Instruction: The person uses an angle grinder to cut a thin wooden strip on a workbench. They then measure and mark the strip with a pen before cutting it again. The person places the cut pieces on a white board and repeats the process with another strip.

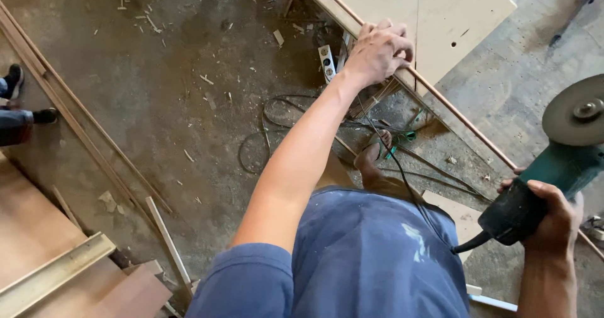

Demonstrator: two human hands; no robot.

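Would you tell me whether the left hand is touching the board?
Touching: the head view shows the left hand gripping the board's edge.

One angle grinder [553,179], one plywood panel [434,16], one white power strip [327,62], two hands, left [377,50] and right [553,220]

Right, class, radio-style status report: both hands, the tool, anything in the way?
Left hand gripping plywood panel edge. Right hand holding green angle grinder, disc clear of panel. Cables and wood scraps underfoot.
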